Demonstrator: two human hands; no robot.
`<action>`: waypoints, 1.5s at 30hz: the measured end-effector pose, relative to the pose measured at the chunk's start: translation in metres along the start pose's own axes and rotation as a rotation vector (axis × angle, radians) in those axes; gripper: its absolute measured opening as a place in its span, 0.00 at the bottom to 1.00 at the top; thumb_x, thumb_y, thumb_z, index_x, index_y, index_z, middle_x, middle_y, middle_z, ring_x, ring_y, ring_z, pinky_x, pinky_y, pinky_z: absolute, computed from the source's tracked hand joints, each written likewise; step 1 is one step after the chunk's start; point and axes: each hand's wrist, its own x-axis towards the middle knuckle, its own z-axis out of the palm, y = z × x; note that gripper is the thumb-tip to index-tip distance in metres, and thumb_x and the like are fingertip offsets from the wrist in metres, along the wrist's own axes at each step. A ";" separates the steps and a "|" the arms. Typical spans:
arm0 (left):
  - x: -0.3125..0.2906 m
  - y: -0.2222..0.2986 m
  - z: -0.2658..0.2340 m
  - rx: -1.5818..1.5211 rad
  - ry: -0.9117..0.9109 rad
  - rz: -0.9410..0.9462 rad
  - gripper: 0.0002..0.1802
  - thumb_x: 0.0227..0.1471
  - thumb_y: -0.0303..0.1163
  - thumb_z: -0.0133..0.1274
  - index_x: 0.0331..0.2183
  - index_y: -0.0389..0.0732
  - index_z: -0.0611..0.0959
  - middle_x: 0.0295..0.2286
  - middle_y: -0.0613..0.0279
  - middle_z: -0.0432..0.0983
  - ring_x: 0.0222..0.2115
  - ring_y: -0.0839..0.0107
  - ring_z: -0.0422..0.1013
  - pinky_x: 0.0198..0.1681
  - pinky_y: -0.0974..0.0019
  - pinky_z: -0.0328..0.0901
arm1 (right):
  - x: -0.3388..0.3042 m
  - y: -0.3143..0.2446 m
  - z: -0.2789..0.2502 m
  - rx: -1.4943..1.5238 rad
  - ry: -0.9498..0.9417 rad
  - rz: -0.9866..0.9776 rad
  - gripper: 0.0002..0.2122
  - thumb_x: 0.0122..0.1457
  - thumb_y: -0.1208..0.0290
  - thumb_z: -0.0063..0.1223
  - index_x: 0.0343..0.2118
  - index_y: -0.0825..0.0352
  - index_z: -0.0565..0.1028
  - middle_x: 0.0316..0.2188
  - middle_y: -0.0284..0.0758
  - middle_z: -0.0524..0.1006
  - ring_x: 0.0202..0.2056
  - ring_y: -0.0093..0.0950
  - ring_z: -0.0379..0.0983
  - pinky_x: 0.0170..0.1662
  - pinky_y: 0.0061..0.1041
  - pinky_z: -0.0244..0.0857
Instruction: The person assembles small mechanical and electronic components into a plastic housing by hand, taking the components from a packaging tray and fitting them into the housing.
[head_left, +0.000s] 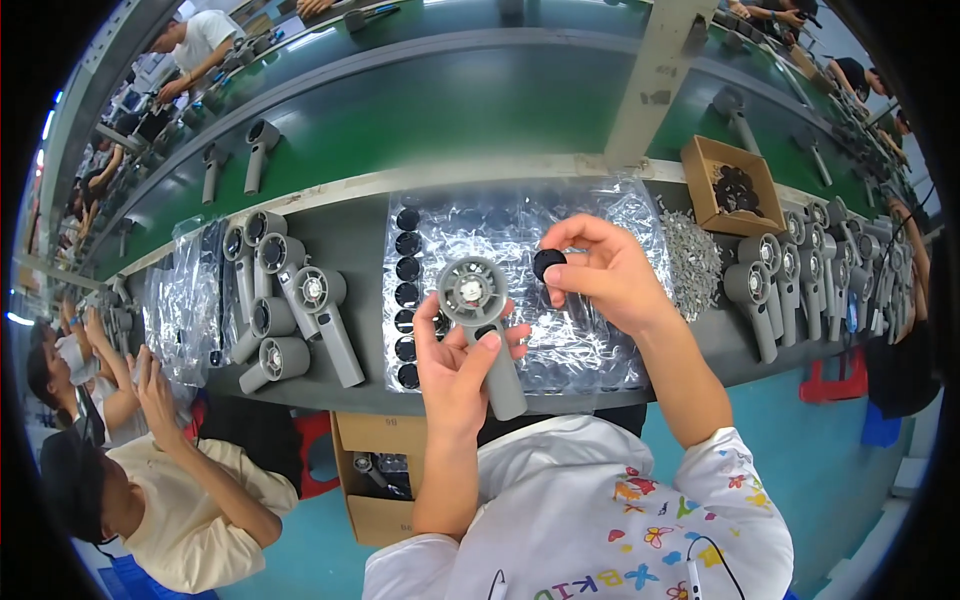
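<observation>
My left hand (452, 378) is wrapped around the handle of a grey handheld fan (508, 395). The fan's round head is turned up, with a whitish centre showing inside its spoked ring. Between thumb and fingers of my right hand (608, 275) is a small black round cap (548, 263), held up to the right of the fan head and apart from it. Under both hands lies a clear plastic tray (600, 365) on the bench. A column of black round caps (407, 269) sits along its left side; some pockets are hidden by my hands and by glare.
Several grey fans (340, 345) lie left of the tray, beside clear plastic packaging (183, 300). To the right are a heap of small metallic-looking pieces (690, 262), a carton (703, 200) of black parts and more fans (755, 310). Beyond runs a green conveyor (430, 110). A co-worker (190, 500) sits at left.
</observation>
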 end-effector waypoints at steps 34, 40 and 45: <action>0.005 -0.008 0.042 0.159 -0.027 -0.018 0.40 0.59 0.17 0.52 0.66 0.38 0.52 0.56 0.49 0.66 0.45 0.58 0.79 0.37 0.64 0.82 | -0.012 0.011 0.010 -0.788 0.026 -0.567 0.16 0.57 0.85 0.57 0.48 0.69 0.82 0.46 0.43 0.83 0.51 0.39 0.79 0.54 0.30 0.73; 0.004 -0.006 0.037 0.247 -0.012 -0.006 0.40 0.58 0.16 0.52 0.66 0.37 0.52 0.56 0.49 0.66 0.44 0.60 0.79 0.36 0.66 0.81 | -0.013 0.012 0.010 -0.884 -0.003 -0.521 0.17 0.55 0.87 0.58 0.47 0.66 0.84 0.46 0.43 0.83 0.55 0.40 0.77 0.54 0.32 0.75; 0.002 -0.003 0.037 0.230 0.002 -0.020 0.39 0.58 0.17 0.53 0.66 0.36 0.54 0.55 0.49 0.68 0.43 0.60 0.80 0.35 0.67 0.81 | -0.013 0.013 0.009 -0.979 -0.031 -0.568 0.18 0.54 0.88 0.58 0.46 0.65 0.84 0.46 0.44 0.83 0.53 0.41 0.78 0.54 0.31 0.75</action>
